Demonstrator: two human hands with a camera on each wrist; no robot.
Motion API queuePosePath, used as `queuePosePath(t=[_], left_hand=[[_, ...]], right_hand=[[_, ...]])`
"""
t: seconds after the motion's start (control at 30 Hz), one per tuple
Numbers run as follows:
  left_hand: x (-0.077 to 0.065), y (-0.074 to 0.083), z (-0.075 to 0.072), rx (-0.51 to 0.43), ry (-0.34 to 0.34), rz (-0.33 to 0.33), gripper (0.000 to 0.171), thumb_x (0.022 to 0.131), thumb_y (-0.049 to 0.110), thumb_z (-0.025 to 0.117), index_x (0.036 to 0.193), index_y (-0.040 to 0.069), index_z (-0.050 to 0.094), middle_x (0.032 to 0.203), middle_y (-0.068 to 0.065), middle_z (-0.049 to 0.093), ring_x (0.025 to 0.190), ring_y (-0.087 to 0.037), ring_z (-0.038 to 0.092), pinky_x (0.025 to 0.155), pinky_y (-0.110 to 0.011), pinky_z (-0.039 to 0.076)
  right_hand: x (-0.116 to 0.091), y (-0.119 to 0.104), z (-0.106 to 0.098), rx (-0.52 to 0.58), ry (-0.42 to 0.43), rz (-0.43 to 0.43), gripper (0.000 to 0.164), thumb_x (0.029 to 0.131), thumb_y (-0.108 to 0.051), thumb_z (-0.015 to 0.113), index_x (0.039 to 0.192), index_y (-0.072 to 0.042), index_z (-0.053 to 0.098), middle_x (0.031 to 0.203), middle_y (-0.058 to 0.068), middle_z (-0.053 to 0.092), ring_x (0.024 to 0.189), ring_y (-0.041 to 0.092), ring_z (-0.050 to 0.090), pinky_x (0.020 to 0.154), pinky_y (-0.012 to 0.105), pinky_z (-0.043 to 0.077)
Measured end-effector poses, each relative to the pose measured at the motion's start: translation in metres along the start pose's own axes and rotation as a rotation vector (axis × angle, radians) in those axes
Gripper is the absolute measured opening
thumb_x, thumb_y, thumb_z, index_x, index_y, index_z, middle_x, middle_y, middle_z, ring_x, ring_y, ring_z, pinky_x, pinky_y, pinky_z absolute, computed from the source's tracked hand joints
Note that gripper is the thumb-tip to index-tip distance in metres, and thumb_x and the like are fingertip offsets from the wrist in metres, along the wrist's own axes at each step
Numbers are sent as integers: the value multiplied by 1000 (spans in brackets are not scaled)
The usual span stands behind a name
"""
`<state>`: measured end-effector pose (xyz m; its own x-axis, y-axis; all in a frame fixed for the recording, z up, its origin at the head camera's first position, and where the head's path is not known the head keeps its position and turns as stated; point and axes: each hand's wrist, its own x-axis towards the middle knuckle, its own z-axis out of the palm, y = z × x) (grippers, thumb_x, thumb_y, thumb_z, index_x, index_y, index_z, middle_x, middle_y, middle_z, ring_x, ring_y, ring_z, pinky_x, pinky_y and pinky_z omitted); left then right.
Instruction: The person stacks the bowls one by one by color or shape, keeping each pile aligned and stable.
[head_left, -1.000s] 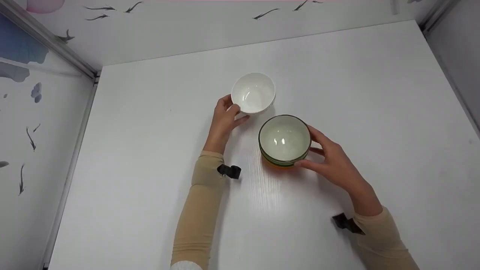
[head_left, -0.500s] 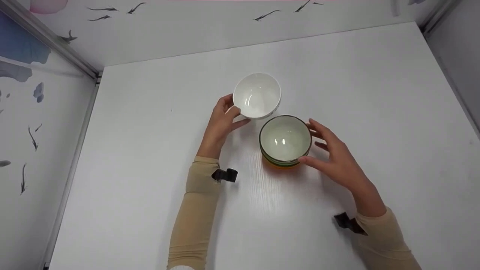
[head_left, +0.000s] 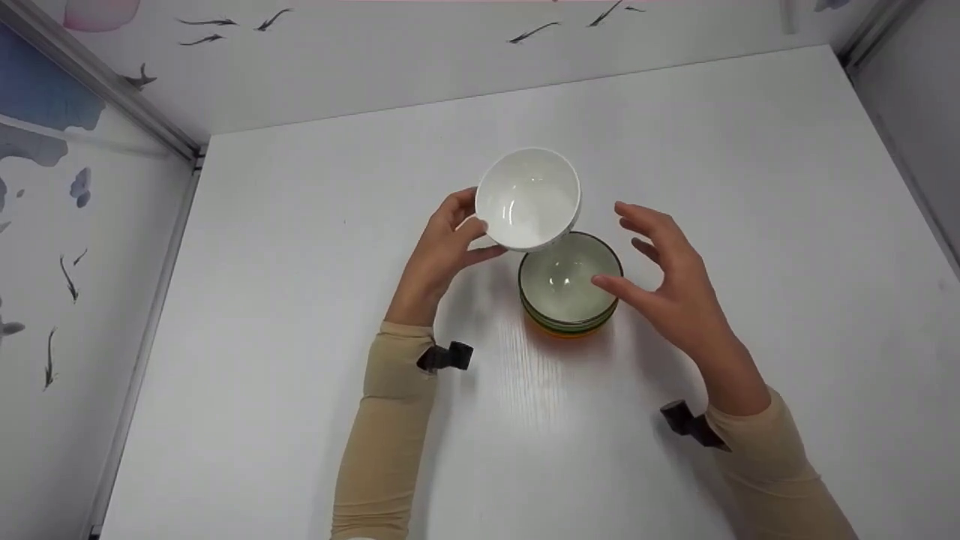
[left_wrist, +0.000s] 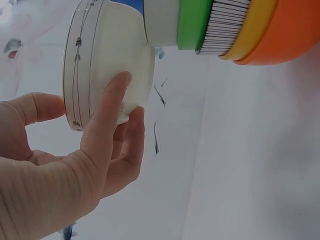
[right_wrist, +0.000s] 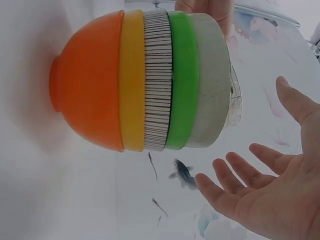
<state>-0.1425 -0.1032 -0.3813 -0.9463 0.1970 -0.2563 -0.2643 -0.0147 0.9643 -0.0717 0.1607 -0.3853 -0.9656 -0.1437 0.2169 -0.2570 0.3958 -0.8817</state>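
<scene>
My left hand [head_left: 446,244] grips a white bowl [head_left: 528,199] by its left side, thumb at the rim and fingers underneath. In the left wrist view this bowl [left_wrist: 105,65] has a thin dark line pattern below its rim. It is held above the table, overlapping the back of a stack of nested bowls [head_left: 570,292]. The right wrist view shows the stack [right_wrist: 95,82] in orange, yellow, black-striped white, green and pale grey layers, orange at the bottom. My right hand [head_left: 667,281] is spread beside the stack's right side, holding nothing, its thumb over the rim in the head view.
The stack stands on a white table [head_left: 300,300]. A back wall panel [head_left: 420,45] with fish drawings and a left panel [head_left: 75,315] border the table. Black camera mounts [head_left: 450,356] sit on both wrists.
My left hand has carried the white bowl rightward and up, over the stack's back edge. My right hand has let go of the stack's side and lifted, fingers spreading.
</scene>
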Motion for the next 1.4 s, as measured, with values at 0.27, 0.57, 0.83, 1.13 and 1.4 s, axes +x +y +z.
queuePosePath(t=[0.27,0.57,0.83,1.13,1.4], left_hand=[[-14,8,5,34,-132,8,53,92,3,49,145,4,42,142,-13,51,113,-25,61,89,-42,62],[-33,-1,12,184,-242,124,59,96,16,60,149,7,37,149,-12,48,127,-26,58,98,-38,58],[-48,-22,25,490,-191,302,96,80,28,85,155,11,30,153,-5,45,141,-18,44,115,-36,45],[-52,-37,31,510,-159,294,97,79,29,86,156,10,31,156,-5,42,142,-19,43,117,-40,42],[-54,-40,31,553,-153,299,97,78,31,86,156,10,32,156,-5,43,142,-20,44,117,-41,42]], right_hand=[[9,-8,4,-48,-62,-20,84,81,-16,83,153,-15,39,153,4,45,141,25,43,117,57,38],[0,-2,3,-67,-16,-48,90,76,-15,88,153,-15,41,151,4,49,139,24,47,115,59,38],[-14,10,4,-73,-19,-45,88,74,-15,88,150,-14,45,144,6,55,137,26,49,115,58,39],[-22,18,4,-106,-33,-36,87,74,-18,88,150,-15,45,146,6,54,138,26,48,115,58,39],[-25,22,5,-110,-33,-31,84,74,-20,88,148,-16,48,146,2,54,138,20,49,114,50,41]])
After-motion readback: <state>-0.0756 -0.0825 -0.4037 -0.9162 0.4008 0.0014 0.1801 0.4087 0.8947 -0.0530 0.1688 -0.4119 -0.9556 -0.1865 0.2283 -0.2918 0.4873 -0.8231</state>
